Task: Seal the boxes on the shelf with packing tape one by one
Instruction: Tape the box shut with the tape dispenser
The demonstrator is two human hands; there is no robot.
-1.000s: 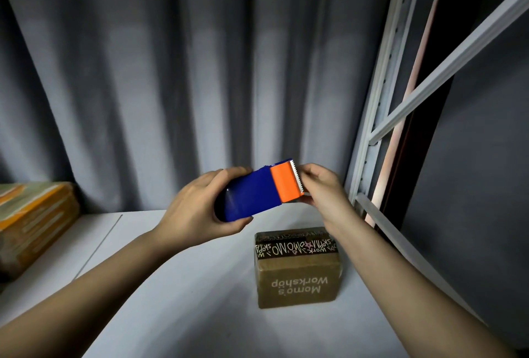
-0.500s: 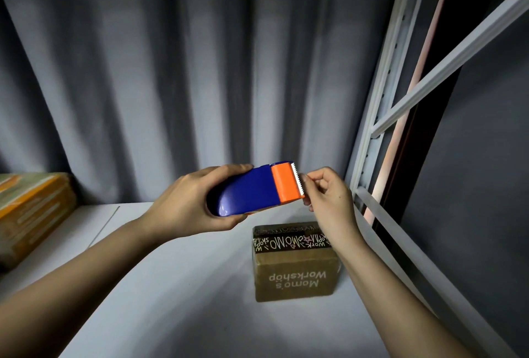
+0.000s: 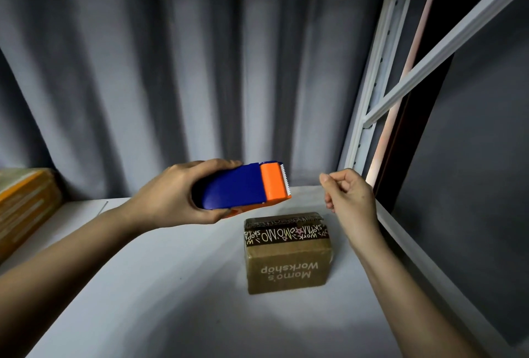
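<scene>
I'm seeing the left hand (image 3: 171,194) gripping the blue and orange tape dispenser (image 3: 243,187), holding it in the air above and to the left of the small brown box (image 3: 287,254), toothed edge pointing right. The right hand (image 3: 347,196) is hovering apart from the dispenser with thumb and forefinger pinched together; I cannot tell whether tape is between them. The box is sitting closed on the white shelf (image 3: 171,286), printed tape running across its top, contents hidden. A yellow-banded carton (image 3: 25,203) is resting at the far left.
</scene>
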